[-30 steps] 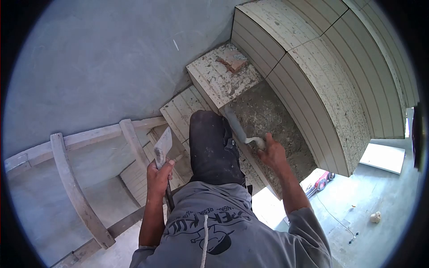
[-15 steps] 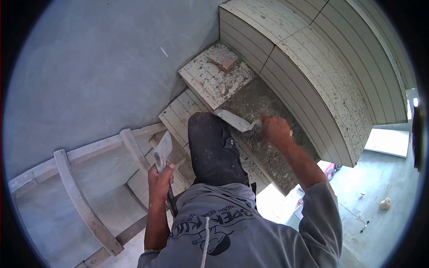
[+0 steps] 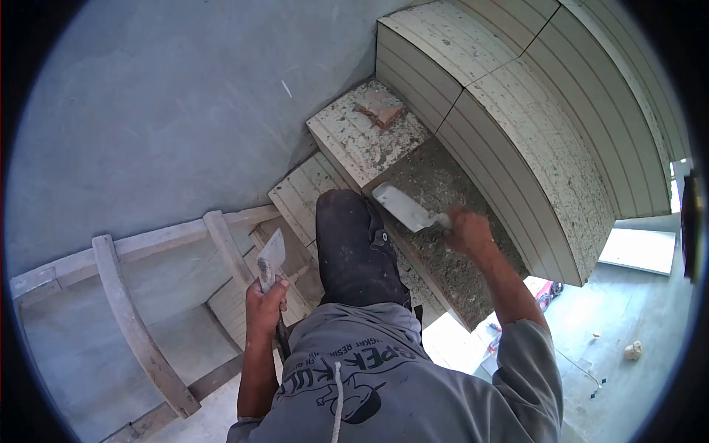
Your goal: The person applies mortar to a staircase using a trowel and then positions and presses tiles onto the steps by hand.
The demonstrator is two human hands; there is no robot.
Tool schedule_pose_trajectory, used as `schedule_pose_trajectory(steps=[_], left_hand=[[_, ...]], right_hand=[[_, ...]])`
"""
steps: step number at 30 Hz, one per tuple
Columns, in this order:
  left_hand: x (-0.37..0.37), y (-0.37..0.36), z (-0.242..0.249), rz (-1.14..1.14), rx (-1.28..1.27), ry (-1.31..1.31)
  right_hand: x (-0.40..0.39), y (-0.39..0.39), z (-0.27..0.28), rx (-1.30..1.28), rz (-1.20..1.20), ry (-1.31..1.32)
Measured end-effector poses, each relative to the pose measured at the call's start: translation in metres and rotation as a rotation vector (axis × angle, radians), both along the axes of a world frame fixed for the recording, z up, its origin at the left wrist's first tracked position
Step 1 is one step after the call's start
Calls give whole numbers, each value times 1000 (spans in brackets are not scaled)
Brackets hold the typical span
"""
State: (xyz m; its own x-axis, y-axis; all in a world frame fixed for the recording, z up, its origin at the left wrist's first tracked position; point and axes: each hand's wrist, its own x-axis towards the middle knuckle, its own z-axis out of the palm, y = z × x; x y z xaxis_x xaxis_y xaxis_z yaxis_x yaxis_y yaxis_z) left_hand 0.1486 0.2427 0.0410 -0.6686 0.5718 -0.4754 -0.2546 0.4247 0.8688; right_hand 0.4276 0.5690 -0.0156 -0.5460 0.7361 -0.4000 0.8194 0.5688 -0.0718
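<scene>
My right hand (image 3: pixel 470 232) is closed round the handle of a trowel with a long, rounded pale blade (image 3: pixel 400 207). Beneath that blade lies a rough grey mortar bed (image 3: pixel 465 267) on the stair step. My left hand (image 3: pixel 266 301) grips a tool with a pointed, trowel-like blade (image 3: pixel 272 249) aimed upward and a dark shaft below the fist. On the same step, beside the wall, a mortar-spattered tile (image 3: pixel 346 140) carries a broken piece of brick (image 3: pixel 384 112). My bent knee (image 3: pixel 347 244) is in front of the step.
Striped tiles cover the curved higher steps (image 3: pixel 539 140). A grey plastered wall (image 3: pixel 185 111) rises at left, with a wooden frame (image 3: pixel 136 317) below it. At lower right, the floor far below holds a white panel (image 3: pixel 636 251), a lump (image 3: pixel 632 351) and a cable (image 3: pixel 583 367).
My right hand has moved the trowel slightly right and down in the picture, and its blade has turned flatter to view. The left hand keeps its tool in nearly the same place.
</scene>
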Motion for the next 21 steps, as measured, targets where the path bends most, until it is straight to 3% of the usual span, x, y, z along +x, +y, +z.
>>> schedule_pose_trajectory(steps=[6, 11, 16, 21], left_hand=[[-3, 17, 19, -25, -16, 66], [-8, 26, 12, -62, 31, 86], [-3, 48, 9, -73, 10, -26], [-5, 64, 14, -151, 61, 31]], right_hand=[[-30, -1, 1, -110, 75, 50], [-34, 14, 22, -131, 172, -76], [-29, 44, 9, -11, 20, -31], [2, 55, 2, 25, -167, 66]])
